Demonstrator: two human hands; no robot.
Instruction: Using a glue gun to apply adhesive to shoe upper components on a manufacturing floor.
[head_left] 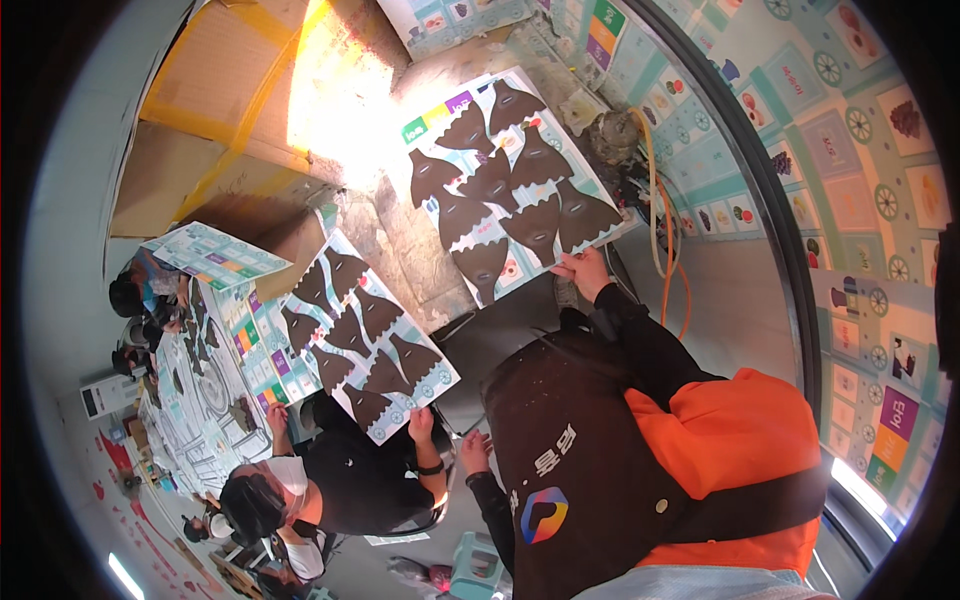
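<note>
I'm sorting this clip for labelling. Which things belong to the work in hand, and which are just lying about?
In hand:
- large printed card sheet with dark brown shapes, gripped at its lower edge by the right hand
- left hand, empty

Lying about:
- brown cardboard boxes
- orange cable

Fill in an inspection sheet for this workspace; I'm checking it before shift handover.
Surface: grey worktop, partly sunlit.
Job's things: printed sheet covered with dark cut-out shapes.
Clutter: cardboard boxes; second sheet held by a co-worker.
Grippers: right hand grips the printed sheet's near edge; left hand low near the second sheet, fingers unclear.
Cables: orange hose beside the printed sheet.
Surroundings: printed panels at right.
</note>
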